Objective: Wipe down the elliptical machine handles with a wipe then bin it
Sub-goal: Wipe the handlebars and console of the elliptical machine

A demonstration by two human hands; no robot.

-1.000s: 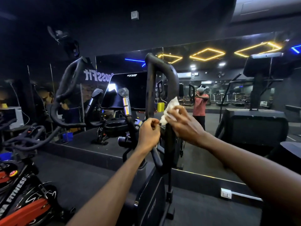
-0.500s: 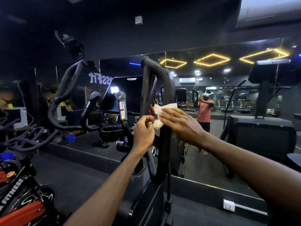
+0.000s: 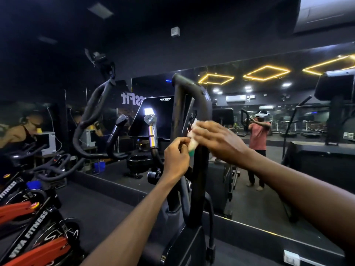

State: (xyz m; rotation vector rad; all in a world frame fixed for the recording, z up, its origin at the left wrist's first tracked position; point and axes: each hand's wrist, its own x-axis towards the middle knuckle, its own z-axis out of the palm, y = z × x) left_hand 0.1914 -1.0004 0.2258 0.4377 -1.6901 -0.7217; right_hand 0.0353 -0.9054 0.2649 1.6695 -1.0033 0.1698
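The elliptical's black right handle [image 3: 201, 96] rises as a loop in the middle of the view. A white wipe [image 3: 192, 139] lies against its upright bar at about mid-height. My right hand [image 3: 217, 141] reaches in from the right and presses the wipe onto the bar with fingers laid across it; the thumb is hidden. My left hand [image 3: 175, 154] sits just left of the bar, its curled fingers pinching the wipe's near edge. The curved left handle [image 3: 90, 112] stands untouched further left.
The console screen [image 3: 153, 120] and two short grips with silver bands [image 3: 151, 133] stand behind my hands. Orange spin bikes [image 3: 28, 217] crowd the lower left. A wall mirror [image 3: 269, 112] ahead reflects a person in a red shirt. No bin is in view.
My right hand has slid the wipe down the right handle's bar. My left hand has kept pinching beside it. The view has drawn closer to the machine.
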